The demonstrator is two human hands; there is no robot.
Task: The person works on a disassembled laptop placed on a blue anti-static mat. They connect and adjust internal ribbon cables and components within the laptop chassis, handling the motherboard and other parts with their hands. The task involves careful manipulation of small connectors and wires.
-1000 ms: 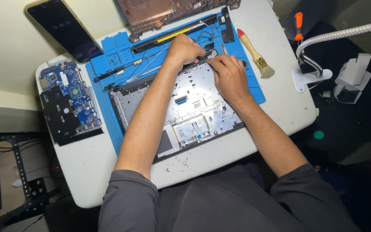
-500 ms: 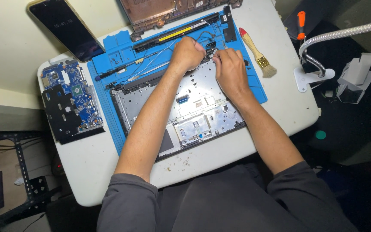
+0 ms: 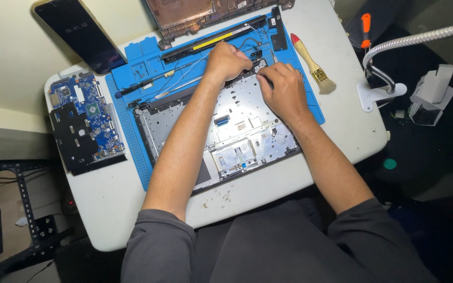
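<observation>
Two hands (image 3: 258, 78) pinched narrow on bare silver laptop chassis (image 3: 237, 131), inner metal exposed.

The laptop chassis (image 3: 237, 133) is hemmed at twelve o'clock by a battery bar (image 3: 213, 41), apparently with loose cables. Bare table (image 3: 116, 202) is left at seven o'clock; a brush (image 3: 313, 65) lies at two.
</observation>
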